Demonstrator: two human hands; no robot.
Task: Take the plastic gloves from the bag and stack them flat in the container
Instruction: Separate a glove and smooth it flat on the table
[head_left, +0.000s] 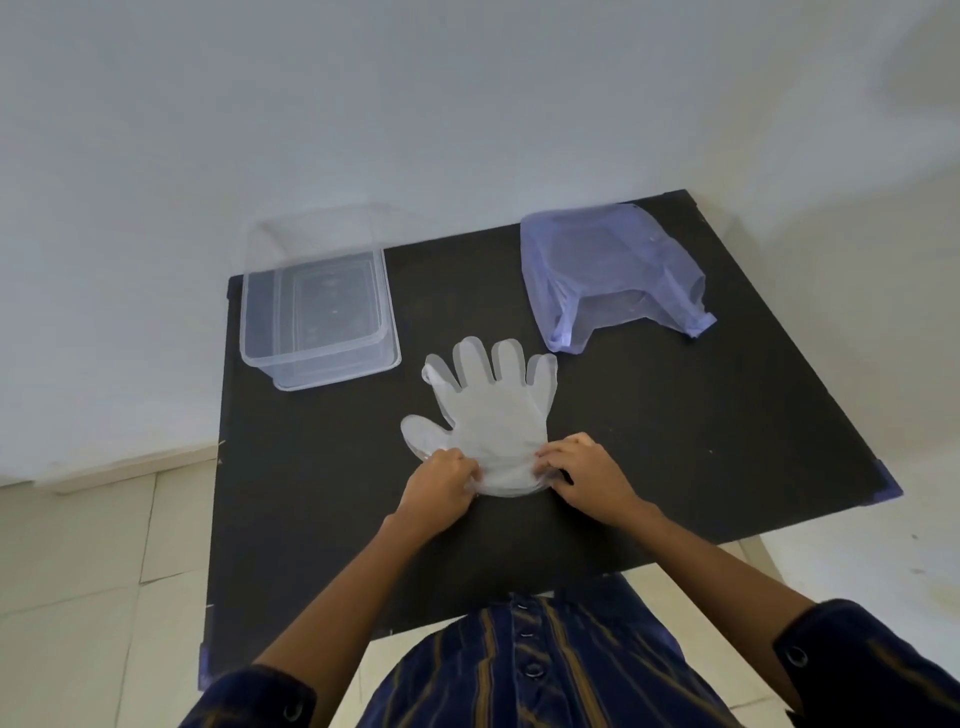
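- A clear plastic glove (493, 421) lies flat on the black tabletop (675, 441), near its middle, with its fingers pointing away from the person and its thumb out to the left.
- More than one layer seems to lie there, since a second outline shows along the little-finger edge; how many gloves are stacked cannot be told.
- The left hand (441, 486) pinches the cuff at its left corner, fingers curled down onto the plastic.
- The right hand (584, 475) pinches the cuff at its right corner in the same way.
- The clear rectangular container (317, 306) stands open at the far left of the tabletop, well apart from the glove; it looks empty.
- The bluish translucent bag (608, 270) sits crumpled at the far right, its opening turned toward the person, near the glove's fingertips but not touching them.
- Dark striped sleeves (872, 660) cover both upper forearms.
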